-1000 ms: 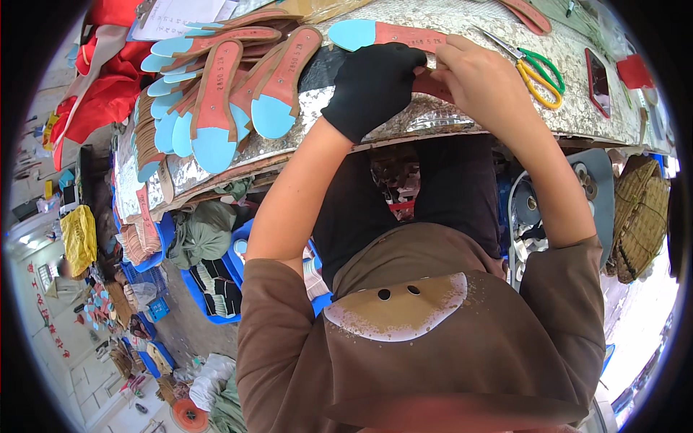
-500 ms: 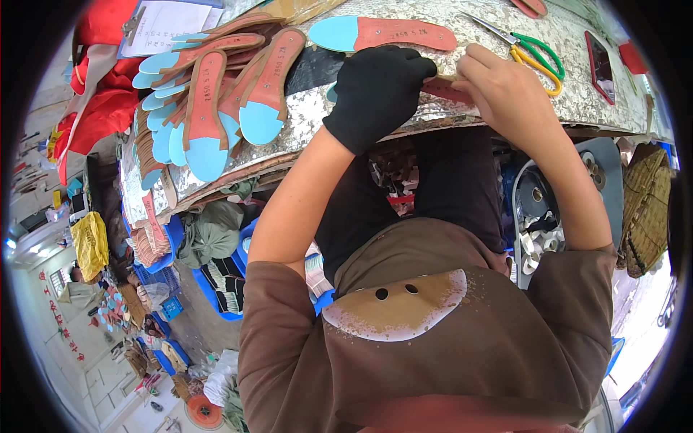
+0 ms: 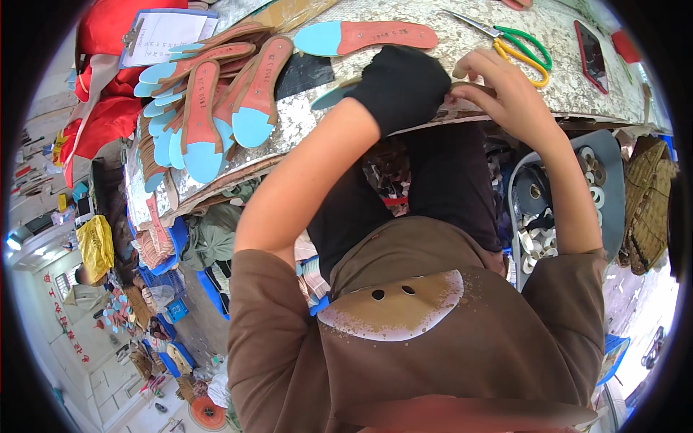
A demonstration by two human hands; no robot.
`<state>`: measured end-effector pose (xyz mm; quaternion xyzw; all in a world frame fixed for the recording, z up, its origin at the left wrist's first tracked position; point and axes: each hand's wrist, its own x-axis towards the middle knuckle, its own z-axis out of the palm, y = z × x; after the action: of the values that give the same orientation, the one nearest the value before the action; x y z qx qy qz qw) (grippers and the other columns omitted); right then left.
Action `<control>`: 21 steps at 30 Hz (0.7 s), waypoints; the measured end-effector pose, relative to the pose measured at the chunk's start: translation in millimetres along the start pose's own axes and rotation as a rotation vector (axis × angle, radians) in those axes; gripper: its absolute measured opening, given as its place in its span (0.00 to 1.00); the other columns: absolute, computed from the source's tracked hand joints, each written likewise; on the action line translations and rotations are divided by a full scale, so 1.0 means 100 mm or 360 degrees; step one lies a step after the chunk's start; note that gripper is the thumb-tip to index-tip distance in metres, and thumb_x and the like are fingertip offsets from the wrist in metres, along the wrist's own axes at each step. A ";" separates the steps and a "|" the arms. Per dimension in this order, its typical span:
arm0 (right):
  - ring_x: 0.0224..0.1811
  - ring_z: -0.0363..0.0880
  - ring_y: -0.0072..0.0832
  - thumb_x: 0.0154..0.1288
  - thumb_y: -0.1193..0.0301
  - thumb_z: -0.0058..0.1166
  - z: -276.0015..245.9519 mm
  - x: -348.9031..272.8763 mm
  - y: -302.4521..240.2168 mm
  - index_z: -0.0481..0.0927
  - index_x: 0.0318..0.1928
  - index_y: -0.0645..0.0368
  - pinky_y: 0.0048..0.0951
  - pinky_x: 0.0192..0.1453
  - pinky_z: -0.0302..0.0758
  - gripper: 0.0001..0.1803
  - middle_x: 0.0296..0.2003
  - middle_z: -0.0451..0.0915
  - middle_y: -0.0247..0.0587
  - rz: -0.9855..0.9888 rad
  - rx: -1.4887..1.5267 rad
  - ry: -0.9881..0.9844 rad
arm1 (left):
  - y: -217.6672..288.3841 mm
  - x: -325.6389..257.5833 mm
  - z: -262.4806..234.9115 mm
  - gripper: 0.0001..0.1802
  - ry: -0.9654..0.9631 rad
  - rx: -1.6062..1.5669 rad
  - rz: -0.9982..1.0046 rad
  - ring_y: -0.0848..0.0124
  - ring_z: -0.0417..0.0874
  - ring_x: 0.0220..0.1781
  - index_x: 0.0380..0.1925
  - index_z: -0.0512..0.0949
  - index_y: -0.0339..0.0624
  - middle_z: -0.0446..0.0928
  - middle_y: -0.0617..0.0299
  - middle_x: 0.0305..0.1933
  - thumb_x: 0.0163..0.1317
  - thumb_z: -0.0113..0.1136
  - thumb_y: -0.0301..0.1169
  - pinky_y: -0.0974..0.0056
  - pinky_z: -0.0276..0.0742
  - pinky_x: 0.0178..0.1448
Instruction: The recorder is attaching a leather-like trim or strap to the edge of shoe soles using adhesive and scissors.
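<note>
In front of me, at the near edge of the worktable, my left hand (image 3: 406, 90) wears a black glove and is closed over an insole (image 3: 333, 97). The insole's toe end sticks out to the left of the glove; most of its middle is hidden. My bare right hand (image 3: 509, 97) is at the other end, with thumb and curled fingers around the narrow brown heel edge. Just beyond the hands lies another insole (image 3: 386, 36), red with a blue toe, flat on the table. To the left is a heap of similar insoles (image 3: 202, 115), overlapping, blue toes mostly toward me.
Green-and-yellow-handled scissors (image 3: 523, 54) lie beyond my right hand, and a red-edged phone (image 3: 592, 58) farther right. A dark patch (image 3: 304, 74) is beside the heap. A clipboard (image 3: 162, 36) lies at the far left. Below the table, a grey bin (image 3: 610, 187) contains tape rolls.
My left hand has shifted right and nearer, turning the insole so that more of its toe end shows. My right hand's fingers have moved slightly. The whole view has shifted a little.
</note>
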<state>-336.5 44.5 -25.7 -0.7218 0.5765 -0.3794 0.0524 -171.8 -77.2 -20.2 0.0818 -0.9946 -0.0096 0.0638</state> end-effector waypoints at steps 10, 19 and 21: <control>0.20 0.53 0.09 0.64 0.66 0.64 -0.06 -0.33 -0.30 0.76 0.29 0.59 0.19 0.24 0.48 0.13 0.17 0.59 0.18 0.0810 0.0980 -0.0126 | 0.17 -0.84 -0.55 0.11 0.0147 -0.0783 -0.0203 0.56 0.75 0.26 0.28 0.79 0.38 0.71 0.54 0.22 0.59 0.66 0.35 0.57 0.66 0.31; 0.24 0.61 0.09 0.61 0.80 0.64 0.22 -0.29 -0.79 0.80 0.38 0.63 0.14 0.28 0.57 0.07 0.25 0.71 0.23 0.0476 0.1072 0.0524 | 0.54 -1.12 -0.42 0.11 0.0926 -0.2072 -0.0994 0.77 0.78 0.33 0.41 0.81 0.34 0.80 0.63 0.32 0.65 0.60 0.31 0.69 0.73 0.37; 0.23 0.58 0.09 0.58 0.81 0.65 0.30 -0.22 -0.94 0.80 0.37 0.63 0.15 0.25 0.54 0.07 0.22 0.68 0.24 0.0455 0.1015 0.0540 | 0.60 -1.09 -0.40 0.13 0.1164 -0.2224 -0.1015 0.78 0.78 0.36 0.44 0.79 0.33 0.81 0.65 0.36 0.68 0.58 0.32 0.70 0.74 0.39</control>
<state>-244.6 84.2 -9.6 -0.5085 0.5250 -0.6425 0.2303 -69.5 -0.2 7.2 0.2979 -0.6064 -0.6119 0.4112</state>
